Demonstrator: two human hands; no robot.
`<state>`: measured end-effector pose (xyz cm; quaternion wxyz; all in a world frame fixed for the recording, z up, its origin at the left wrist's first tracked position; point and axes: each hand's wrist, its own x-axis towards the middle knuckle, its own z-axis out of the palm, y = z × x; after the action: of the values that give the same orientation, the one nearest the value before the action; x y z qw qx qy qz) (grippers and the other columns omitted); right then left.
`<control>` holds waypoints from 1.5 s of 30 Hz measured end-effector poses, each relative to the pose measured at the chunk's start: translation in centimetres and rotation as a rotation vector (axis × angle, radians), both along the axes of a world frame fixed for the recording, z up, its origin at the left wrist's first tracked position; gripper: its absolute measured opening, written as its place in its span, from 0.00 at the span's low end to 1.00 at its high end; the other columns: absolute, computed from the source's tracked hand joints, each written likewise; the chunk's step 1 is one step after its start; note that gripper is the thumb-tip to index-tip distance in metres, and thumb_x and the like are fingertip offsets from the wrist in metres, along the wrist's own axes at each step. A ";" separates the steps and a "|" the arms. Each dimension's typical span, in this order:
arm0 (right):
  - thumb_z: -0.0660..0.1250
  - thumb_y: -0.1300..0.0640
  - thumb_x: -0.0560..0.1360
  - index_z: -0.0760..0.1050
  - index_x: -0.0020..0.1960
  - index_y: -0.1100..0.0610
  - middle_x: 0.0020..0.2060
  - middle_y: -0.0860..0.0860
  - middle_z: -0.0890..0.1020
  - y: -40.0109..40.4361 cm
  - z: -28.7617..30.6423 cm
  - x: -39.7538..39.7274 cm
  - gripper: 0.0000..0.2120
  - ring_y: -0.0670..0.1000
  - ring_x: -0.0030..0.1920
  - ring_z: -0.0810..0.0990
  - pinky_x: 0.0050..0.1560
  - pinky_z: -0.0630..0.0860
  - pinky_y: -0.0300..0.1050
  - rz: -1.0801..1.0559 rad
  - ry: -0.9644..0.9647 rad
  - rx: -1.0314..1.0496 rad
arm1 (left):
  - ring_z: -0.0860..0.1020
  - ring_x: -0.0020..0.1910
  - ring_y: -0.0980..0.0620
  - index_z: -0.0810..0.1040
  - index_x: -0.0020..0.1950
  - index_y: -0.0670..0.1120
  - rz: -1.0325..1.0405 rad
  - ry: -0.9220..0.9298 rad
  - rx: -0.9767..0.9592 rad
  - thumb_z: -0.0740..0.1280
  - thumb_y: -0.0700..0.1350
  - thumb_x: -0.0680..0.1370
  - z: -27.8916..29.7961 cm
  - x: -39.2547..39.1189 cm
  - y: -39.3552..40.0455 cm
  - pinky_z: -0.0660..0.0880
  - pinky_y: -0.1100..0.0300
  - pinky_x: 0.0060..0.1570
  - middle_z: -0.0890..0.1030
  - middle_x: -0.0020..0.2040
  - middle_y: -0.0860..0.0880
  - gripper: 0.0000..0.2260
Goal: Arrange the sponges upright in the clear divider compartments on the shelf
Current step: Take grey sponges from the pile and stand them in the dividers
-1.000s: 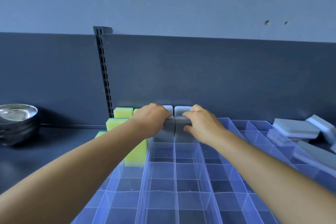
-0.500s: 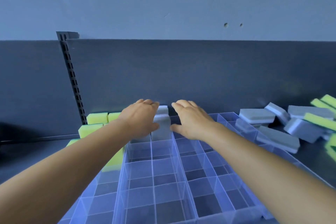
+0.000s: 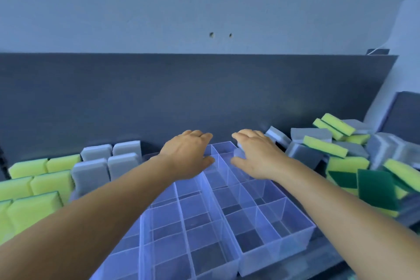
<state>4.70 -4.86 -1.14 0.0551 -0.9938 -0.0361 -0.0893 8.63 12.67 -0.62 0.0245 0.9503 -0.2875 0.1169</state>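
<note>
The clear divider tray [image 3: 268, 243] fills the shelf's middle, its right and near cells holding nothing. Grey sponges [image 3: 109, 166] stand upright in its back-left cells, with yellow-green sponges [image 3: 38, 179] upright to their left. My left hand [image 3: 186, 154] hovers open, fingers relaxed, above the back centre cells and holds nothing. My right hand [image 3: 254, 154] hovers open beside it, reaching toward the loose pile of grey and yellow-green sponges [image 3: 336, 145] at the right. Neither hand touches a sponge.
A dark back panel [image 3: 181, 98] runs behind the shelf, under a pale wall. The loose pile crowds the shelf's right end against the tray. The shelf's front edge [image 3: 318, 268] shows at bottom right.
Both hands have let go of the grey sponges, opened and shifted right. The view has swung right, so the loose pile now shows and the steel bowls have left the frame.
</note>
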 end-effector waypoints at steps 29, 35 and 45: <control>0.64 0.62 0.73 0.64 0.69 0.48 0.62 0.48 0.70 -19.7 -4.4 4.1 0.26 0.53 0.63 0.65 0.61 0.59 0.46 -0.026 -0.062 -0.220 | 0.70 0.65 0.45 0.69 0.68 0.48 -0.137 0.193 0.384 0.72 0.48 0.72 -5.8 5.6 -20.8 0.69 0.53 0.61 0.72 0.65 0.48 0.26; 0.63 0.54 0.73 0.70 0.62 0.47 0.57 0.48 0.72 -20.5 -2.8 4.4 0.18 0.53 0.60 0.67 0.59 0.61 0.46 -0.036 -0.082 -0.098 | 0.70 0.61 0.45 0.65 0.67 0.51 -0.115 0.050 0.300 0.70 0.48 0.71 -4.0 5.0 -20.1 0.68 0.52 0.60 0.70 0.61 0.47 0.26; 0.67 0.38 0.68 0.65 0.50 0.51 0.37 0.46 0.76 -18.0 -0.2 4.3 0.21 0.57 0.50 0.72 0.37 0.63 0.46 -0.130 -0.207 0.345 | 0.69 0.51 0.48 0.67 0.65 0.58 0.018 0.177 -0.157 0.77 0.53 0.66 1.3 4.1 -14.1 0.75 0.54 0.52 0.61 0.56 0.50 0.31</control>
<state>8.99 -22.83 -1.38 0.2148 -0.9553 0.0384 -0.1994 12.70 -1.45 0.63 0.1231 0.9546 -0.2656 0.0549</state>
